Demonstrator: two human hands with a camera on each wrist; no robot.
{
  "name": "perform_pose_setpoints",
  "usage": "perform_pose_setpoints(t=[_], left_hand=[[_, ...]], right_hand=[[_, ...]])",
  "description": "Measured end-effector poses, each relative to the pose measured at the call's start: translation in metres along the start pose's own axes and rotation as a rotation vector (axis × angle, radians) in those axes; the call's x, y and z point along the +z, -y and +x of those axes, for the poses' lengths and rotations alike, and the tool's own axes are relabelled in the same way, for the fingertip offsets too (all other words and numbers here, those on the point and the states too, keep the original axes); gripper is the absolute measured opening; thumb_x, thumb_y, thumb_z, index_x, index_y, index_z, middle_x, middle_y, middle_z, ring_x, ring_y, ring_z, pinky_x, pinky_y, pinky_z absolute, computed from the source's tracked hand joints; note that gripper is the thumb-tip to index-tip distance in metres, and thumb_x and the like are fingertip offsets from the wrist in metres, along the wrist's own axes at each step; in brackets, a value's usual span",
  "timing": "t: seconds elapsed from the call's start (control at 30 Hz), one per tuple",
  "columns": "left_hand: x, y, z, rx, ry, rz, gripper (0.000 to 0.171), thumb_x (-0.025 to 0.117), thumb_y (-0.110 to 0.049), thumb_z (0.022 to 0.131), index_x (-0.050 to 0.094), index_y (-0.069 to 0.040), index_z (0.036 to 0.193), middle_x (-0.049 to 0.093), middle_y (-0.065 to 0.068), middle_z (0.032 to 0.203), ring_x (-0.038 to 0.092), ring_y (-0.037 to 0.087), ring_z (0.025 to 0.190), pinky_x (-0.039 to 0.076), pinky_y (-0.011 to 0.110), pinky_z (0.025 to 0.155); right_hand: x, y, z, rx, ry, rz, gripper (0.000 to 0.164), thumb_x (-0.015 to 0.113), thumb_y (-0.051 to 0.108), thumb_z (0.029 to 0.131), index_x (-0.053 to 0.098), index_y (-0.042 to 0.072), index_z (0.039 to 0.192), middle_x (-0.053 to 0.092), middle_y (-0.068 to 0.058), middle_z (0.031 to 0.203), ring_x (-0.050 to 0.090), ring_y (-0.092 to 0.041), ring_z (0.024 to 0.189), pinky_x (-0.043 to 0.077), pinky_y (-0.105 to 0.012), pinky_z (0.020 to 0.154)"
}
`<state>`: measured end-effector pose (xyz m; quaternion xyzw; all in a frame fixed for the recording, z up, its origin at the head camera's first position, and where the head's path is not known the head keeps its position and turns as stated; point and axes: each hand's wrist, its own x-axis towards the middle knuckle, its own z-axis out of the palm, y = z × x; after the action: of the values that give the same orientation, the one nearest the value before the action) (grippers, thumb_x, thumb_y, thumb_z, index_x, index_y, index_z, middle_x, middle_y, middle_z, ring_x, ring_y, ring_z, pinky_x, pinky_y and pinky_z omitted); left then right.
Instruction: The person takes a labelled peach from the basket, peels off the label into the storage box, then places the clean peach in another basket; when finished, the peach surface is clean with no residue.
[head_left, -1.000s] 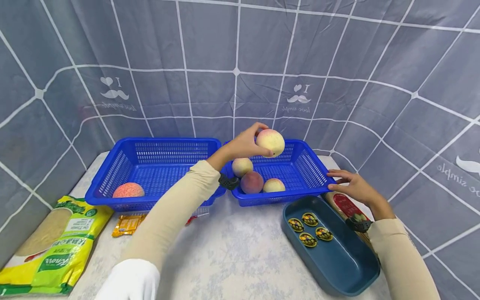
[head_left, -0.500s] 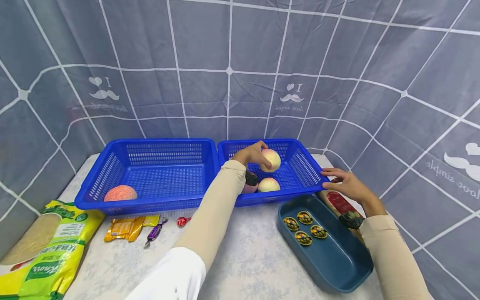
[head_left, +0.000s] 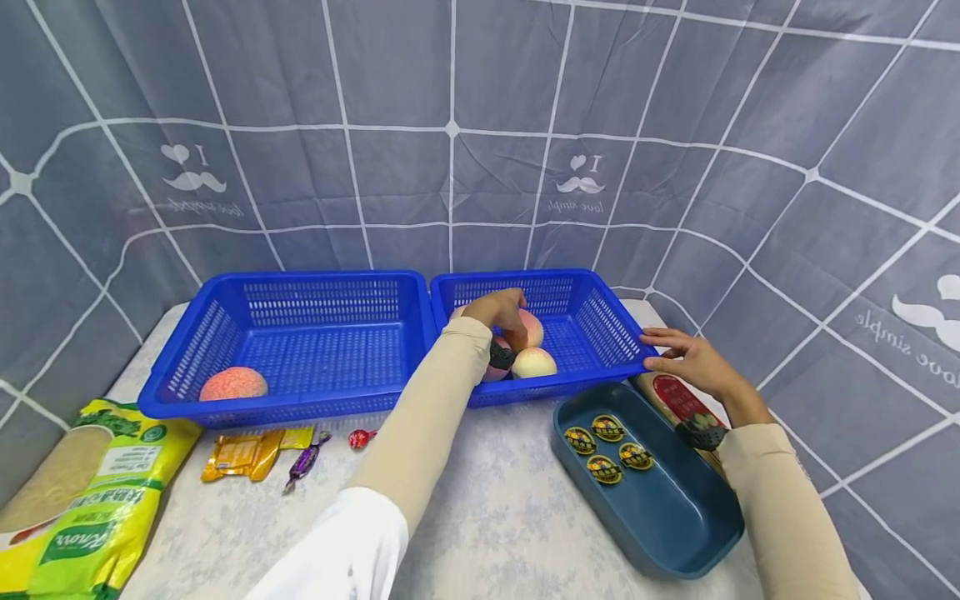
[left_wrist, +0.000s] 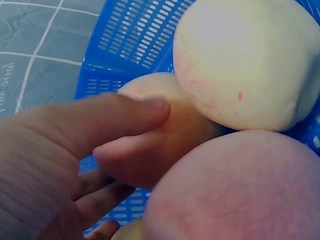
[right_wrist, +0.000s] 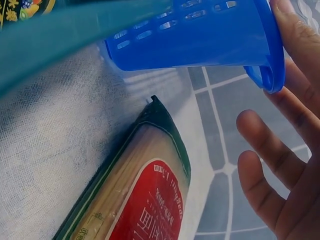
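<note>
My left hand (head_left: 504, 315) reaches down into the right blue basket (head_left: 581, 292) and holds a pink-and-cream peach (head_left: 533, 328). In the left wrist view one digit lies across that peach (left_wrist: 150, 160), with other fingers around its far side. A pale peach (head_left: 534, 363) and a dark pink peach (left_wrist: 245, 195) sit close beside it; the wrist camera partly covers the dark one in the head view. My right hand (head_left: 693, 364) grips the basket's right rim between thumb and forefinger. Its other fingers spread loosely below the rim (right_wrist: 272, 75) in the right wrist view.
A coral-pink round fruit (head_left: 234, 383) lies in the left blue basket (head_left: 337, 404). In front are orange packets (head_left: 242, 456), a purple candy (head_left: 303, 462) and a red candy (head_left: 360, 438). A yellow-green Knorr bag (head_left: 97, 500), a teal bin (head_left: 675, 517) and a spaghetti pack (right_wrist: 155, 200) flank them.
My left hand has lowered the peach from above the right basket down among the other peaches. The right hand stays on the rim. The head view has shifted slightly.
</note>
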<state>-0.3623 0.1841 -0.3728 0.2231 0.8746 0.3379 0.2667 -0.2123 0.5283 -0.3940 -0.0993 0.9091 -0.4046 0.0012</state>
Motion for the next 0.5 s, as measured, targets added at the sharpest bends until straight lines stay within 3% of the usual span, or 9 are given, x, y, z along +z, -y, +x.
perform_pose_setpoints(t=[0.13,0.27,0.4,0.5], left_hand=[[-0.016,-0.001,-0.011,0.048,-0.034,0.109,0.079,0.082,-0.008,0.082,0.04,-0.01,0.148,0.063,0.013,0.12,0.06,0.025,0.108,0.052,0.038,0.09],[-0.038,0.002,-0.032,0.174,-0.085,0.175,0.071,0.079,-0.019,0.088,0.042,-0.01,0.147,0.053,0.017,0.142,0.051,0.031,0.13,0.043,0.041,0.105],[-0.059,0.013,-0.067,0.304,-0.136,0.139,0.063,0.076,-0.022,0.091,0.046,-0.007,0.144,0.051,0.02,0.144,0.048,0.036,0.134,0.041,0.045,0.108],[-0.071,0.036,-0.107,0.38,-0.179,0.138,0.059,0.074,-0.022,0.093,0.047,-0.004,0.142,0.053,0.02,0.142,0.049,0.037,0.133,0.04,0.046,0.109]], right_hand=[[0.001,0.002,0.005,-0.012,-0.001,-0.007,0.046,0.07,0.015,0.098,0.058,-0.003,0.138,0.043,-0.024,0.15,0.058,-0.021,0.099,0.053,-0.02,0.078],[0.0,0.005,0.005,0.015,0.014,-0.021,0.048,0.069,0.02,0.098,0.058,-0.001,0.14,0.041,-0.022,0.152,0.057,-0.026,0.104,0.053,-0.02,0.079],[-0.002,0.005,0.002,0.055,0.024,-0.03,0.051,0.068,0.024,0.099,0.056,0.001,0.143,0.039,-0.021,0.154,0.055,-0.03,0.109,0.052,-0.019,0.081],[-0.002,0.003,-0.002,0.064,0.03,-0.037,0.051,0.068,0.023,0.1,0.054,0.001,0.144,0.038,-0.022,0.154,0.056,-0.027,0.108,0.052,-0.018,0.081]])
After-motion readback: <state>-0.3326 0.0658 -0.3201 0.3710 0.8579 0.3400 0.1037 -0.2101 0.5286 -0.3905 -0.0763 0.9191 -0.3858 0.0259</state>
